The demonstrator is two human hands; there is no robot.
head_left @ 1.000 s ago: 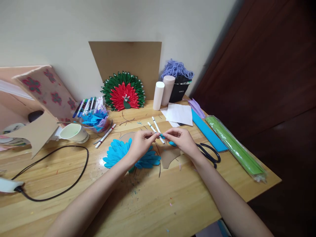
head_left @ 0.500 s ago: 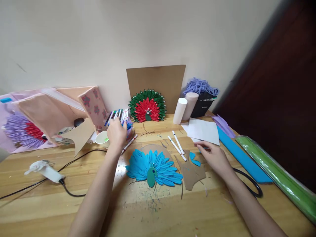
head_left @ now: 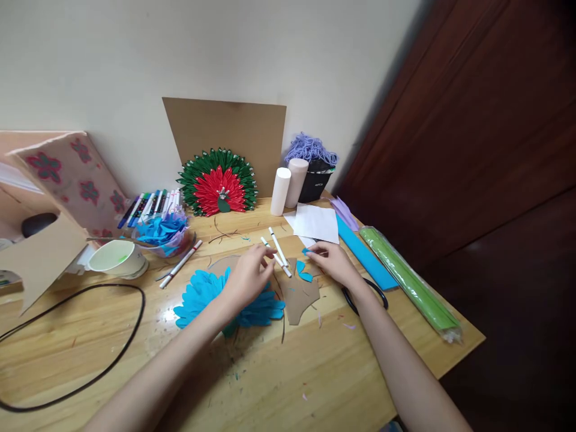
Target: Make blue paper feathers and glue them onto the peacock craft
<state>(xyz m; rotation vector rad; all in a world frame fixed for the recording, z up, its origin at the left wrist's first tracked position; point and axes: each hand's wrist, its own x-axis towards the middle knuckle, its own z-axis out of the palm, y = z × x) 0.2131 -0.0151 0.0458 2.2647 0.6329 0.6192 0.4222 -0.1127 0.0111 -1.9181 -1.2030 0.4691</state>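
Observation:
My left hand (head_left: 249,274) hovers over the blue paper fan (head_left: 202,293), its fingers pinched together close to two white markers (head_left: 275,248); whatever they hold is hidden. My right hand (head_left: 332,261) pinches a small blue paper piece (head_left: 306,251) at its fingertips. Another blue paper piece (head_left: 304,274) lies on a brown cardboard cut-out (head_left: 297,295) between the two hands. Black scissors (head_left: 365,298) lie partly under my right wrist.
On the left stand a clear bowl of blue petals (head_left: 164,231), a paper cup (head_left: 117,258) and a row of markers (head_left: 148,204). A red-green paper fan (head_left: 218,189), cardboard sheet (head_left: 225,135) and rolls (head_left: 279,191) stand at the wall. White paper (head_left: 317,223), a blue strip (head_left: 362,253) and green paper (head_left: 409,279) lie right. A black cable (head_left: 90,366) loops front left.
My left hand went out to the bowl of blue petals and has come back to the middle with pinched fingers. My right hand stayed by the cardboard cut-out. My head swung left, then back.

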